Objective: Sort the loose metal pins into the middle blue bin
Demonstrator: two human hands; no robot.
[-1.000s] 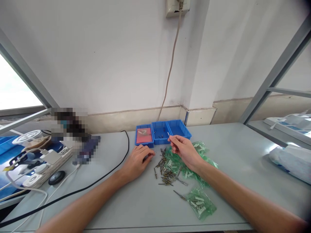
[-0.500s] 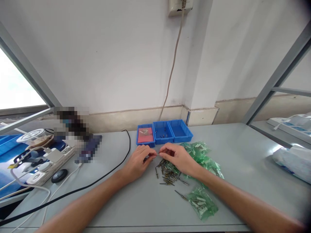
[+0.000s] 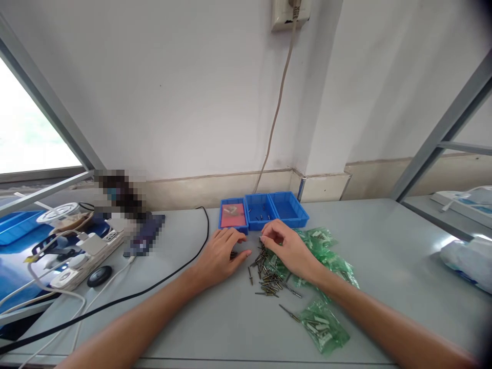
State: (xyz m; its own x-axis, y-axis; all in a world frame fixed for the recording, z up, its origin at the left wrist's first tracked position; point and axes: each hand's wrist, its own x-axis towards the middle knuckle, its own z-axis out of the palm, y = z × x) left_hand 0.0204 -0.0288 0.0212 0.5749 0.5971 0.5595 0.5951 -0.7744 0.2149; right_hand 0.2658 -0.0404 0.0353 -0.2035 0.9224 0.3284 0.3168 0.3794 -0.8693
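My left hand [image 3: 221, 254] rests over the table with its thumb spread from its curved fingers. Dark metal pieces [image 3: 233, 254] show in the gap beneath it, mostly hidden. My right hand [image 3: 286, 248] pinches a small metal piece at the fingertips, just in front of the blue bins; only a bit of it shows. Below and between the hands lies a loose pile of thin rivet-like metal pins [image 3: 271, 280], grey and brass-coloured. One pin [image 3: 289, 312] lies apart, beside a green plastic bag of pins [image 3: 325, 327]. More green bags [image 3: 317, 241] lie beyond my right wrist.
Three joined blue bins stand at the back: the left bin [image 3: 233, 215] has a red bottom with a small clear packet, the middle bin [image 3: 260, 211] a few pins, beside the right bin [image 3: 288, 210]. A black cable [image 3: 154, 291], power strip [image 3: 84, 259] and black round object [image 3: 99, 276] lie left.
My hands have come apart from where their fingertips met. The left thumb has opened away from the fingers, and my right hand has shifted slightly up toward the bins. The view has shifted slightly.
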